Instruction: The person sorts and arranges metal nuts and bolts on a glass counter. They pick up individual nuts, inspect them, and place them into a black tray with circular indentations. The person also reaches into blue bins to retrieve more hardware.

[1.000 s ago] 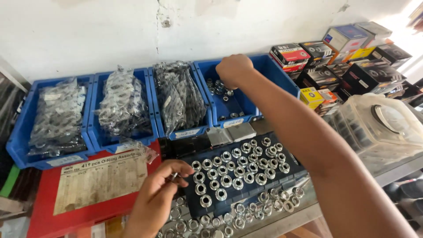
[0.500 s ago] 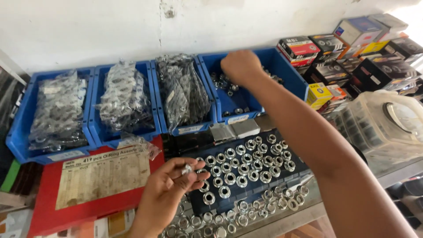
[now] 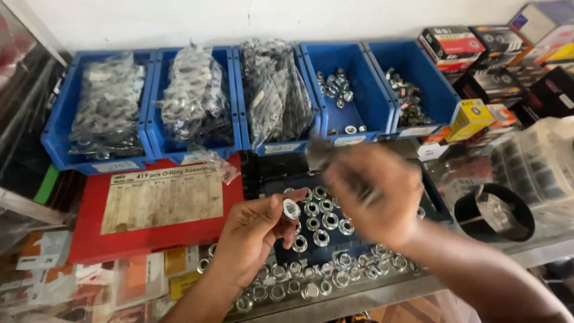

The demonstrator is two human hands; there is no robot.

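My left hand (image 3: 254, 236) pinches a shiny metal nut (image 3: 291, 209) between thumb and fingers, low in the middle of the view. My right hand (image 3: 373, 194) is motion-blurred just right of it, hovering over a dark tray (image 3: 272, 173) covered with several silver nuts (image 3: 320, 224); whether it holds anything is not clear. Behind stands a row of blue bins: three hold bagged metal parts (image 3: 194, 96), one (image 3: 353, 90) holds a few loose nuts (image 3: 336, 87), and the rightmost bin (image 3: 412, 72) holds darker nuts.
A red flat case (image 3: 98, 239) with a paper label lies at the left front. Stacked small boxes (image 3: 484, 48) and a yellow box (image 3: 471, 118) sit at the right back. A clear plastic container (image 3: 538, 173) and a black ring (image 3: 493, 212) are at the right.
My right hand has come back from the blue bin of loose nuts down to the tray beside my left hand. My left hand stays put, holding the nut.
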